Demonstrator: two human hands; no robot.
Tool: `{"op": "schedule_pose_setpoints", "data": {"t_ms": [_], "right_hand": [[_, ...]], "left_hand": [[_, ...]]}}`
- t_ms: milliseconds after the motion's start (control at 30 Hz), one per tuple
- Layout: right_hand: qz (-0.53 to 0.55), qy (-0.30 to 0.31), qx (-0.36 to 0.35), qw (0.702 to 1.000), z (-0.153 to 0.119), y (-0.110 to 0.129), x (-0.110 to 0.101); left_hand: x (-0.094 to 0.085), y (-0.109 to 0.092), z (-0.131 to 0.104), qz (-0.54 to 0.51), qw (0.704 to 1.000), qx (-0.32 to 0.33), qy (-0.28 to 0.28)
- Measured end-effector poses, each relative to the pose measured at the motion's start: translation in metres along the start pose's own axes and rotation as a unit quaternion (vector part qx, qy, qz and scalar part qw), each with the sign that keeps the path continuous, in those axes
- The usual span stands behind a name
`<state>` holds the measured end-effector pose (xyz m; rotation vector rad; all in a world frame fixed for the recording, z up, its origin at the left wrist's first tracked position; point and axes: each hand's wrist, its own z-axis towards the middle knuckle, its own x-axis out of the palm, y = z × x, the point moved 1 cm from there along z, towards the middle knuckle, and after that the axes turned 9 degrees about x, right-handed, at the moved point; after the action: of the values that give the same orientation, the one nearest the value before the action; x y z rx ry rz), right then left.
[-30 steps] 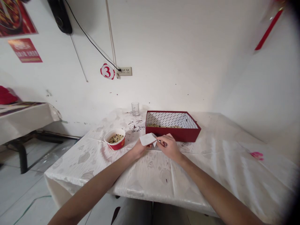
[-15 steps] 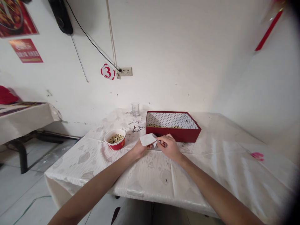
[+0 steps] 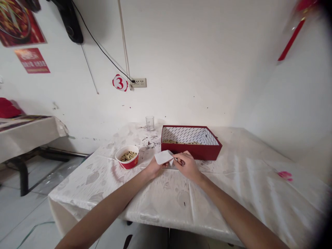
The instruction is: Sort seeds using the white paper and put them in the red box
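A folded white sheet of paper [image 3: 164,157] is held just in front of the red box [image 3: 193,152]. My left hand [image 3: 156,167] is closed on it from beneath and the left. At the paper's right corner, the fingers of my right hand [image 3: 187,165] are pinched together on it; parts of those fingers are hidden. The box has a white patterned lining, and light and dark beans [image 3: 178,142] lie along its bottom. Left of my hands stands a red and white paper bowl [image 3: 132,162] with similar beans inside.
A clear glass [image 3: 149,123] stands near the wall. Dark scraps [image 3: 150,143] are scattered between it and the bowl. A patterned plastic cloth [image 3: 160,197] covers the table. On the wall are a socket [image 3: 140,82] and a hanging black cable [image 3: 103,52].
The whole view has shifted slightly, so the wall and table sit lower. Both hands keep their hold on the paper, whose top has tilted a little.
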<state>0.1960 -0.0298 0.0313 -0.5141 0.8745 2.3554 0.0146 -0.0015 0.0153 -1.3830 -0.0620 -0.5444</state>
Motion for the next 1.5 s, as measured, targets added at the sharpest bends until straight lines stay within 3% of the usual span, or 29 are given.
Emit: {"op": "schedule_pose_setpoints", "data": {"t_ms": [1500], "right_hand": [[0.001, 0.005, 0.013, 1.0, -0.0013, 0.0011, 0.0008]], "left_hand": [[0.0012, 0.0001, 0.0001, 0.007, 1.0, 0.005, 0.005]]}}
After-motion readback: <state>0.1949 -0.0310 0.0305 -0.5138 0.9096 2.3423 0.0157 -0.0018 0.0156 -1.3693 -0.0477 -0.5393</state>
